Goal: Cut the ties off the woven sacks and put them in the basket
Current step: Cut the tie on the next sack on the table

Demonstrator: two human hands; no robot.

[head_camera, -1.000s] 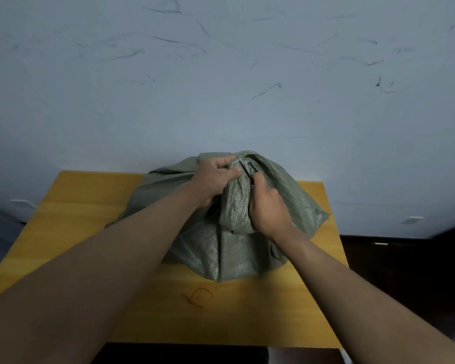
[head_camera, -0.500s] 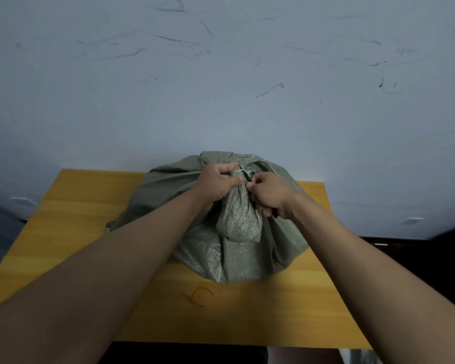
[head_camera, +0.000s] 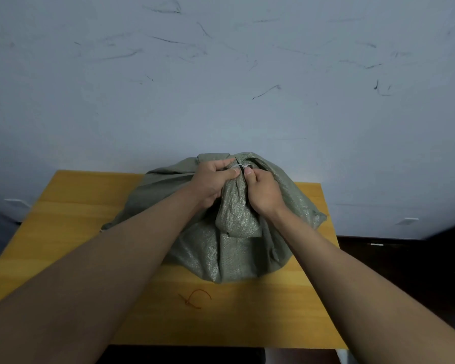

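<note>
White tie (head_camera: 239, 167) at the sack (head_camera: 237, 232) neck: your right hand (head_camera: 263, 191) has moved up beside your left hand (head_camera: 213, 183); both grip there, cut still pending.

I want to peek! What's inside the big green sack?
Can't tell. The sack is bunched shut with a white tie; the left hand and right hand grip its neck. The contents are covered.

The bulging grey-green woven plastic sack (head_camera: 229, 248) at the frame's centre has a coarse weave with a faint sheen. Beneath it, the yellow wooden tabletop (head_camera: 71, 206) looks smooth and satin, grain showing. A thin orange tie (head_camera: 195, 299), probably plastic, lies lower centre. The pale painted wall (head_camera: 221, 74) above is matt and scuffed.
</note>
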